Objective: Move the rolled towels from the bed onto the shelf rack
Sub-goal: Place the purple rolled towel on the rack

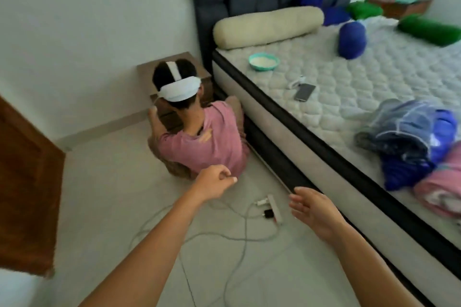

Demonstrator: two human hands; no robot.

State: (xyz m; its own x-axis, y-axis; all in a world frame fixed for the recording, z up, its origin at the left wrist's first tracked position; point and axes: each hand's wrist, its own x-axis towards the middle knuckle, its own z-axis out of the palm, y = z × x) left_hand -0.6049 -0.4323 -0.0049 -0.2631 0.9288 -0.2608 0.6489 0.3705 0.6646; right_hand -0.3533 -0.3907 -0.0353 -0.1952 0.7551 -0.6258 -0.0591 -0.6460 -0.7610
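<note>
Rolled towels lie on the bed [349, 87]: a blue roll [352, 40] near the middle, a green roll [427, 30] at the far right, another green roll [364, 10] and a blue one [335, 16] by the headboard, and a pink roll [441, 182] at the near right beside a blue bundle [409, 142]. My left hand [212, 183] hovers over the floor with its fingers loosely curled and nothing in it. My right hand [314, 209] is open, palm facing left, close to the bed's side. No shelf rack is in view.
A person in a pink shirt [202, 142] crouches on the floor at a brown nightstand [174, 65] beside the bed. A power strip [273, 208] with cables lies on the floor below my hands. A cream bolster [268, 26], bowl [264, 61] and phone [304, 92] lie on the mattress. A wooden door [27, 182] stands left.
</note>
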